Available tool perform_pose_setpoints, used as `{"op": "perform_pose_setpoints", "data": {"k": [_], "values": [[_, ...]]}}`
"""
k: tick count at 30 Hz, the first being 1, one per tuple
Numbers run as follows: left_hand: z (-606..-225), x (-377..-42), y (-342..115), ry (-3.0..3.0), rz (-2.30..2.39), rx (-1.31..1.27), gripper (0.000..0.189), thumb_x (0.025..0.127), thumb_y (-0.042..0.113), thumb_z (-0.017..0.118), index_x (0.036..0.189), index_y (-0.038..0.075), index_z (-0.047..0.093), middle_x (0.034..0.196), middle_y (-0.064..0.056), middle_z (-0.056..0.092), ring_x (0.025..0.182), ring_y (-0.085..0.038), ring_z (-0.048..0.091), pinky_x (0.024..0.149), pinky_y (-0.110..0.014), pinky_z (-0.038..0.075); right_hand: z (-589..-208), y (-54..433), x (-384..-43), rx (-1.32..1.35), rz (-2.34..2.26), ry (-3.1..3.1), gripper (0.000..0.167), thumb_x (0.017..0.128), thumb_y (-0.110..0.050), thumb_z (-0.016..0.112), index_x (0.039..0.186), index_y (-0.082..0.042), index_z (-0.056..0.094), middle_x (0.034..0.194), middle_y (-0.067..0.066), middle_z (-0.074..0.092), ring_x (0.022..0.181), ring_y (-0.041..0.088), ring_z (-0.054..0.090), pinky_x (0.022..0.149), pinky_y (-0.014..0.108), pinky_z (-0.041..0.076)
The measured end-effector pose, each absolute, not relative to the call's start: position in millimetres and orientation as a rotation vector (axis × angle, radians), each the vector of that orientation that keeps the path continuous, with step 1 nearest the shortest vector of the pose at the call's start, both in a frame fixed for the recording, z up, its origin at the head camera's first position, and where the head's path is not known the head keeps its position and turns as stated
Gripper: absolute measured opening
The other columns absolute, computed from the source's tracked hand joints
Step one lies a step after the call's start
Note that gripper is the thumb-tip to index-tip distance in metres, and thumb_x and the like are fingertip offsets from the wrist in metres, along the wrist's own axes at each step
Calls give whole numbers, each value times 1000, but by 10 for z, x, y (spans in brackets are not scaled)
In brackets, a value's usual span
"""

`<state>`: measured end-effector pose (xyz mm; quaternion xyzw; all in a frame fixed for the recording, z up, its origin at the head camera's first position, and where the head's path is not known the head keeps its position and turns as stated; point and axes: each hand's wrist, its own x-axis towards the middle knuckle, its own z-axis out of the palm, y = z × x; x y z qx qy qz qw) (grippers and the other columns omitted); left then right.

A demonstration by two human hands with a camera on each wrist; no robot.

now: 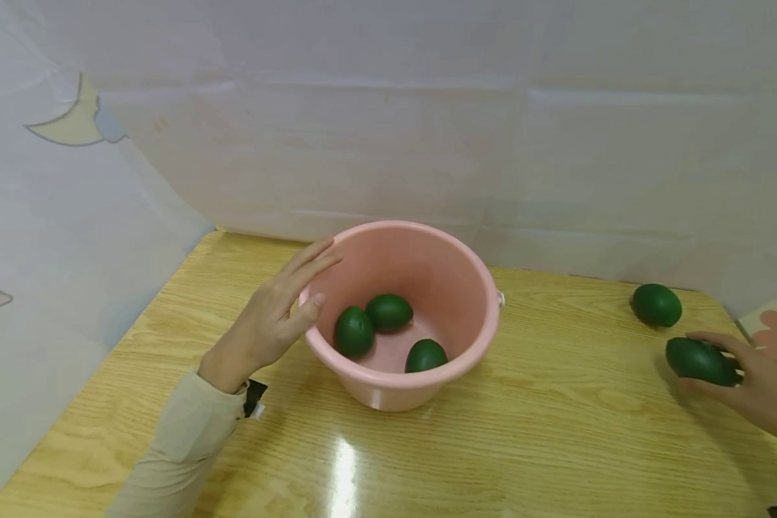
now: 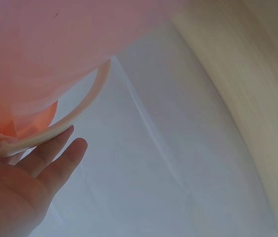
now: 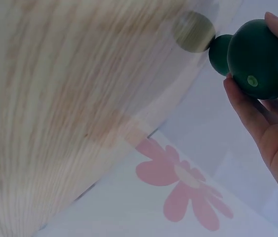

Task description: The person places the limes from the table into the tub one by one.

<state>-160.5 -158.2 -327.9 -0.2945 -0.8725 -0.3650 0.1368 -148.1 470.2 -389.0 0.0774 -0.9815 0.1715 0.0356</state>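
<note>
A pink bucket (image 1: 398, 392) stands on the wooden table with three dark green avocados inside: one on the left (image 1: 354, 332), one behind it (image 1: 389, 312) and one near the front wall (image 1: 426, 355). My left hand (image 1: 265, 320) rests against the bucket's left rim, fingers fairly straight. From the left wrist view, those fingers lie beside the bucket's pale handle (image 2: 79, 111). Over at the table's right side, my right hand (image 1: 760, 385) grips an avocado (image 1: 701, 361) between thumb and fingers; its pale stem scar shows in the right wrist view. Just behind it lies another avocado (image 1: 657, 305).
The wooden table (image 1: 557, 432) ends at a pale cloth backdrop (image 1: 388, 129) along the back and sides. A moon print (image 1: 71, 122) is at left and a pink flower print (image 3: 185, 177) at right. Light glares off the table in front of the bucket.
</note>
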Motion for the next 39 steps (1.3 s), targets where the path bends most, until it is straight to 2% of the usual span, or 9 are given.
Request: {"op": "perform_pose_setpoints", "data": {"k": [4, 14, 18, 21, 25, 28, 33, 36, 39], "values": [[-3283, -1599, -1586, -2527, -1063, -849, 54, 96, 24, 48, 149, 18, 45, 163, 0, 30, 148, -25, 32, 111, -61, 34, -3892, 4656, -1483, 247, 521, -2994, 77, 75, -19, 86, 133, 12, 46, 120, 43, 48, 81, 61, 57, 51, 22, 40], [-3285, -1596, -1586, -2525, -1065, -847, 54, 96, 23, 48, 149, 17, 46, 163, 0, 30, 148, -25, 33, 111, -61, 34, -3835, 4520, -1491, 298, 490, -2960, 76, 71, -18, 88, 130, 12, 49, 117, 43, 50, 80, 54, 59, 52, 21, 41], [-3282, -1600, -1585, -2524, -1061, -848, 54, 96, 23, 48, 149, 16, 45, 163, 0, 30, 148, -25, 33, 111, -61, 34, -3807, 4478, -1487, 298, 529, -2948, 78, 71, -19, 88, 131, 12, 49, 116, 42, 51, 73, 14, 61, 52, 24, 45], [-3282, -1601, -1586, -2526, -1064, -848, 54, 96, 24, 48, 149, 17, 45, 163, 0, 29, 148, -25, 32, 111, -61, 33, -3792, 4440, -1478, 301, 555, -2925, 77, 70, -18, 89, 129, 12, 50, 115, 40, 53, 76, -20, 40, 53, 19, 44], [-3286, -1600, -1590, -2527, -1070, -847, 53, 97, 27, 47, 150, 18, 45, 163, 0, 29, 149, -25, 32, 111, -62, 33, -3766, 4369, -1460, 330, 606, -2901, 74, 70, -15, 88, 129, 11, 51, 116, 39, 53, 86, -32, 25, 57, 7, 37], [-3290, -1601, -1592, -2526, -1067, -849, 53, 98, 28, 47, 150, 18, 45, 163, 0, 29, 149, -25, 32, 111, -62, 33, -3735, 4316, -1455, 337, 644, -2910, 73, 72, -13, 87, 130, 11, 51, 119, 40, 52, 89, -32, 25, 58, 4, 35], [-3287, -1607, -1586, -2523, -1064, -851, 54, 97, 25, 47, 150, 18, 45, 163, 0, 29, 149, -24, 32, 112, -60, 33, -3686, 4219, -1457, 309, 655, -2925, 77, 72, -16, 88, 133, 11, 49, 121, 40, 52, 85, -29, 31, 58, 23, 51], [-3280, -1609, -1583, -2521, -1064, -853, 54, 96, 24, 48, 150, 18, 45, 163, 0, 29, 149, -24, 32, 112, -60, 34, -3663, 4149, -1446, 298, 641, -2916, 78, 72, -18, 88, 134, 11, 48, 122, 41, 51, 83, 3, 59, 60, 39, 54], [-3274, -1611, -1583, -2523, -1055, -856, 54, 96, 23, 49, 149, 18, 45, 163, 0, 30, 149, -24, 32, 111, -60, 34, -3649, 4086, -1433, 298, 629, -2904, 79, 72, -18, 88, 135, 11, 48, 123, 42, 50, 90, 47, 58, 62, 52, 52]]}}
